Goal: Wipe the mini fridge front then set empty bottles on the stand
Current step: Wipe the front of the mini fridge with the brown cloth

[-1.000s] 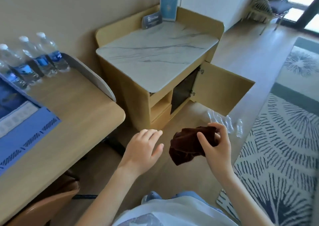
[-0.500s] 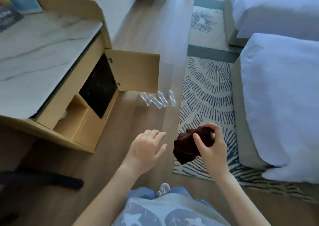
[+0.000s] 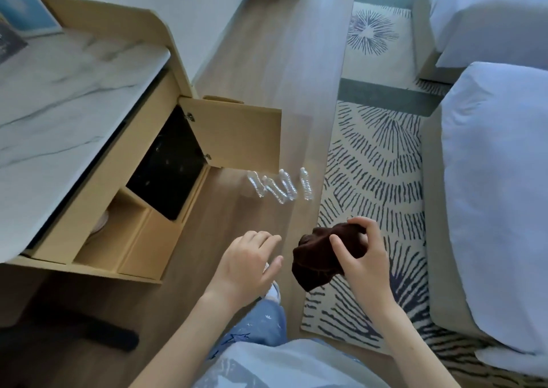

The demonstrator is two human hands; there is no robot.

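The black mini fridge front [image 3: 170,163] shows inside a wooden stand [image 3: 74,91] with a marble top; its cabinet door [image 3: 234,135] stands swung out. Several clear empty bottles [image 3: 280,187] lie on the wooden floor just below the door's edge. My right hand [image 3: 360,257] grips a bunched dark brown cloth [image 3: 318,258] in mid air above the floor, short of the fridge. To the left of the cloth, my left hand [image 3: 247,264] hovers with relaxed fingers, holding nothing.
A patterned rug [image 3: 376,162] runs along the floor on the right, beside two beds with white covers [image 3: 498,180]. A card and a leaflet [image 3: 20,11] stand at the back of the marble top. A dark chair base [image 3: 89,328] lies at lower left.
The view has swung right, from the desk with full bottles to the stand, floor and beds. Both hands keep their pose; the right still holds the cloth.
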